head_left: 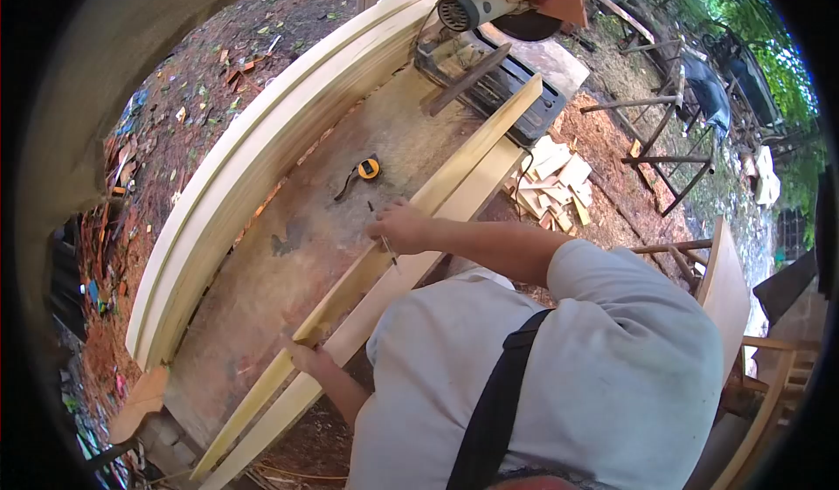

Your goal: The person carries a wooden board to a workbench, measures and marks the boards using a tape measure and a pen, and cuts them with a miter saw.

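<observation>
My right hand (404, 227) is closed around a slim pen-like stick (386, 245), resting over a long narrow wooden strip (472, 151). Further down that strip, my left hand (302, 355) grips its edge; the fingertips are partly hidden. A second, wider board (476, 182) runs alongside the strip, nearer my body. Beyond my right hand, a yellow and black tape measure (369, 169) lies on the stained worktable (306, 219).
Long pale boards (262, 154) are stacked along the table's far side. A miter saw (516, 5) stands at the top, with a short stick (468, 79) across its base. Wood offcuts (552, 184) are piled on the ground; metal frames (669, 127) stand at right.
</observation>
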The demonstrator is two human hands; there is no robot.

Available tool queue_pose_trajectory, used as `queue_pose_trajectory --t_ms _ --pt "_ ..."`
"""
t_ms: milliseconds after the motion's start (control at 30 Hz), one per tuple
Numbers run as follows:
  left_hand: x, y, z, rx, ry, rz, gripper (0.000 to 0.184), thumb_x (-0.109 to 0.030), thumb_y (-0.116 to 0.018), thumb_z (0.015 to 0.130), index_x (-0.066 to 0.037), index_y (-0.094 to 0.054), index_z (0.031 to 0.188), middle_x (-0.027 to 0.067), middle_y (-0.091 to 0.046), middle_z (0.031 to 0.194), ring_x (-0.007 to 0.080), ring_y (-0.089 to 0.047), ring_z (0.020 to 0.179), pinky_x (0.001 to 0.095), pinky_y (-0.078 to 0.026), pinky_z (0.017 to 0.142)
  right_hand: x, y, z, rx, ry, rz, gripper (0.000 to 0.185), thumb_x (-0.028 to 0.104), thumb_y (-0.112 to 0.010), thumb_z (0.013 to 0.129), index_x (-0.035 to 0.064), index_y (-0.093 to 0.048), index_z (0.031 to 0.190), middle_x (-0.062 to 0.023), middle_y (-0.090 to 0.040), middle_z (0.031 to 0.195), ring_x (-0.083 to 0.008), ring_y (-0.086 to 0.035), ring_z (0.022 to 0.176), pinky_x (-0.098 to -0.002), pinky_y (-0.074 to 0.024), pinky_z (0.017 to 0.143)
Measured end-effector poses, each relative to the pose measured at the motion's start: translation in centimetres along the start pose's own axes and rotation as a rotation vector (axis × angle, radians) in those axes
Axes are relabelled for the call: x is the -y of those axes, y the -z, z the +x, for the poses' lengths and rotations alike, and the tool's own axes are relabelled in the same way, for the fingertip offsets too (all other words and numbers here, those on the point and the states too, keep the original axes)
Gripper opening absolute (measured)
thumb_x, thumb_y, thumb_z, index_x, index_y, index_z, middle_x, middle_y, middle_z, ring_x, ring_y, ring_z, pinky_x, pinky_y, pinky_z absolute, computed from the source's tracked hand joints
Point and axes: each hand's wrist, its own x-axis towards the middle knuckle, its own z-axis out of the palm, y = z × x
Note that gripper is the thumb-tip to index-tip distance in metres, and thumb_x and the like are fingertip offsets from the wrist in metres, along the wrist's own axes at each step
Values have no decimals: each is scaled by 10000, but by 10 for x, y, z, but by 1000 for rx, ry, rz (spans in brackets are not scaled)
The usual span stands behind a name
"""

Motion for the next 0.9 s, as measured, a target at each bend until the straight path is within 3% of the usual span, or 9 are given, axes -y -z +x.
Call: queue_pose_trajectory --t_ms 67,167,267,333,567,667,733,833,900 --pt "7 -26 -4 -79 -1 2 533 -363 -661 916 108 -547 1138 164 -610 1095 276 -610 995 443 -528 806 -27 -1 -12 -10 -40 -31 288 263 -657 846 174 -638 1120 -148 -635 1102 -377 -536 1196 -556 -353 1018" --pt "7 -57 -9 -175 -90 649 467 -303 -656 877 114 -587 1079 167 -632 1083 308 -650 936 482 -554 764 -69 -21 -33 -346 -80 -199 447 297 -659 864 158 -553 1276 -197 -556 1289 -408 -401 1340 -612 -239 1117" --pt "38 -76 28 -475 4 272 390 -236 -608 831 104 -616 1022 163 -640 1028 329 -669 873 504 -575 743 -103 -8 -51 -458 -338 -146 544 315 -655 882 110 -476 1354 -240 -419 1454 -421 -311 1411 -618 -184 1161" --pt "45 -67 45 8 24 6 361 -189 -572 797 95 -612 1016 168 -640 1039 335 -669 899 525 -576 786 -133 0 -58 -368 -346 -82 540 319 -650 898 47 -478 1332 -257 -383 1488 -443 -287 1423 -621 -205 1158" --pt "59 -116 6 81 129 33 367 -208 -470 834 73 -610 1023 188 -641 1074 347 -654 978 504 -547 868 -199 17 -65 -487 -314 -13 539 312 -663 893 13 -488 1306 -258 -376 1498 -469 -275 1424 -571 -220 1185" --pt "51 -132 -17 141 -105 490 393 -243 -444 850 57 -604 1049 180 -639 1075 341 -639 1010 471 -523 913 -208 26 -63 -496 -280 33 532 310 -671 890 15 -506 1300 -257 -365 1508 -462 -291 1421 -564 -225 1186" --pt "61 -116 21 176 -118 494 385 -248 -448 854 41 -601 1056 169 -641 1077 332 -637 1010 462 -510 930 -208 28 -60 -424 -328 -32 671 360 -660 887 8 -433 1411 -248 -379 1510 -406 -280 1450 -514 -204 1208" --pt "59 -114 33 245 34 118 354 -255 -467 857 21 -602 1033 151 -645 1061 315 -641 989 441 -504 924 -201 32 -58 -457 -358 -31 657 336 -654 885 17 -432 1414 -246 -391 1504 -400 -302 1441 -519 -205 1206" --pt "56 -119 28 203 47 145 328 -247 -478 858 15 -602 1013 137 -643 1031 303 -642 957 431 -513 892 -199 33 -56 -457 -364 -52 611 340 -637 903 13 -456 1386 -249 -396 1498 -417 -305 1433 -545 -210 1196"
